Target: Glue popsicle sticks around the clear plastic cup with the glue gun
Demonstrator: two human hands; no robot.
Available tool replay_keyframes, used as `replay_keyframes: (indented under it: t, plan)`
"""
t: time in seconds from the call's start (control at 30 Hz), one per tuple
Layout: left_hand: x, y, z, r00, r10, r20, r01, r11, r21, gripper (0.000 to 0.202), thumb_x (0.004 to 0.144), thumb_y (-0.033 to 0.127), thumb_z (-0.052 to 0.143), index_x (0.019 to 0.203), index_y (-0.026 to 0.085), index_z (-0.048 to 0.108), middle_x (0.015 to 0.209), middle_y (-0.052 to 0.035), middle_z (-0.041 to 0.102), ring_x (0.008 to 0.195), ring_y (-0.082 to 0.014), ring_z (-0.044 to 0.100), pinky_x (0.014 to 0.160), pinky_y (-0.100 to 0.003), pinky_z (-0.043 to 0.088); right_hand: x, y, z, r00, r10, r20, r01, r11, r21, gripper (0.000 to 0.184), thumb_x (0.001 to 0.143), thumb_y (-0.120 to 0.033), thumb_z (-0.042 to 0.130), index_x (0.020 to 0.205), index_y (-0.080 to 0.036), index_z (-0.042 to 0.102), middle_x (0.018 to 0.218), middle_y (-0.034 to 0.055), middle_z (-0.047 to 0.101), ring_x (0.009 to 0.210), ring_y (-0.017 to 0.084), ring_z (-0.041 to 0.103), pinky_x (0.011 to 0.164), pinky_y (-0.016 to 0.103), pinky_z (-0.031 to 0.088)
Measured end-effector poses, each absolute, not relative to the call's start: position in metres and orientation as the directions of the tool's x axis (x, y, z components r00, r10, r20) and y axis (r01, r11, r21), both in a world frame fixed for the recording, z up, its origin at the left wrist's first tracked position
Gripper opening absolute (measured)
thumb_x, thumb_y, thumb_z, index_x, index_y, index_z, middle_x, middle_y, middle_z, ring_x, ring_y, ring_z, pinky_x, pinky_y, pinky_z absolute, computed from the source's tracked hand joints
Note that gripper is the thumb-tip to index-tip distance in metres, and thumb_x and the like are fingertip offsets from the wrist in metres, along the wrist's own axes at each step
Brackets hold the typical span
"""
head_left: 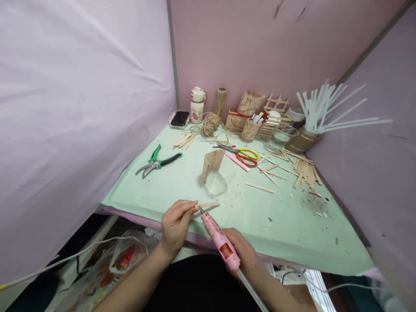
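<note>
Near the table's front edge, my left hand (176, 223) pinches one end of a wooden craft stick (210, 204), which points to the right. My right hand (242, 249) is wrapped round a pink hot glue gun (217, 236) with a clear glue stick (251, 289) running out of its back. The gun's metal tip is at the held end of the stick, close to my left fingertips; whether it touches cannot be made out. Just beyond stands a clear plastic cup (216, 182) lying toward me, with a panel of craft sticks (212, 164) along its far left side.
Pruning shears (157, 164) lie at left. Scissors (248, 157) and a pink pen-shaped tool (237, 161) lie beyond the cup. Loose craft sticks (305, 171) are at right. Behind stand a twine ball (211, 124), a bottle (196, 106), a phone (180, 118) and white glue sticks (320, 108).
</note>
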State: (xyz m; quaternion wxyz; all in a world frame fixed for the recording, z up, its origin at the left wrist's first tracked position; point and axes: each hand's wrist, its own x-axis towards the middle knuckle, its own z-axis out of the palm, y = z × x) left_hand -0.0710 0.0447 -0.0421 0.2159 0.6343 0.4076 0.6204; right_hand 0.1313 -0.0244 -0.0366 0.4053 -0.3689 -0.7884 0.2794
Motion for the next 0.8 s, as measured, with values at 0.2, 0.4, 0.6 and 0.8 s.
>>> replay_keyframes:
  t: [0.2, 0.4, 0.6, 0.8]
  plan:
    - [-0.0717, 0.0442, -0.043, -0.093, 0.787, 0.611, 0.26, -0.573, 0.777, 0.015, 0.083, 0.01, 0.067, 0.09, 0.02, 0.076, 0.083, -0.0032, 0.074, 0.075, -0.0139, 0.069, 0.069, -0.024, 0.056, 0.1302, -0.0229, -0.0365, -0.415, 0.807, 0.42, 0.361, 0.57, -0.739, 0.024, 0.095, -0.022, 0.043, 0.118, -0.024, 0.049, 0.099, 0.0069, 0.063, 0.084, 0.02, 0.059, 0.073, 0.031, 0.049]
    - [-0.0725, 0.0433, -0.0445, -0.09, 0.787, 0.61, 0.279, -0.568, 0.774, 0.017, 0.083, 0.009, 0.066, 0.092, 0.021, 0.075, 0.085, -0.0027, 0.074, 0.077, -0.0133, 0.069, 0.071, -0.024, 0.056, 0.1292, -0.0238, -0.0347, -0.41, 0.817, 0.405, 0.375, 0.556, -0.742, 0.023, 0.096, -0.022, 0.042, 0.118, -0.024, 0.05, 0.1, 0.0069, 0.063, 0.085, 0.02, 0.059, 0.074, 0.031, 0.049]
    - [-0.0717, 0.0432, -0.0445, -0.089, 0.783, 0.615, 0.289, -0.571, 0.769, 0.017, 0.083, 0.008, 0.066, 0.09, 0.022, 0.075, 0.085, -0.0015, 0.074, 0.078, -0.0122, 0.069, 0.072, -0.023, 0.056, 0.1299, -0.0227, -0.0354, -0.422, 0.818, 0.392, 0.374, 0.55, -0.746, 0.025, 0.095, -0.021, 0.044, 0.12, -0.024, 0.049, 0.1, 0.006, 0.063, 0.086, 0.019, 0.06, 0.076, 0.03, 0.049]
    - [-0.0706, 0.044, -0.0435, -0.113, 0.773, 0.625, 0.295, -0.575, 0.764, 0.016, 0.082, 0.01, 0.068, 0.091, 0.021, 0.075, 0.082, -0.0019, 0.074, 0.075, -0.0126, 0.069, 0.069, -0.022, 0.056, 0.133, -0.0238, -0.0386, -0.371, 0.858, 0.356, 0.415, 0.496, -0.763, 0.022, 0.096, -0.021, 0.042, 0.116, -0.024, 0.05, 0.095, 0.005, 0.062, 0.083, 0.019, 0.059, 0.073, 0.03, 0.049]
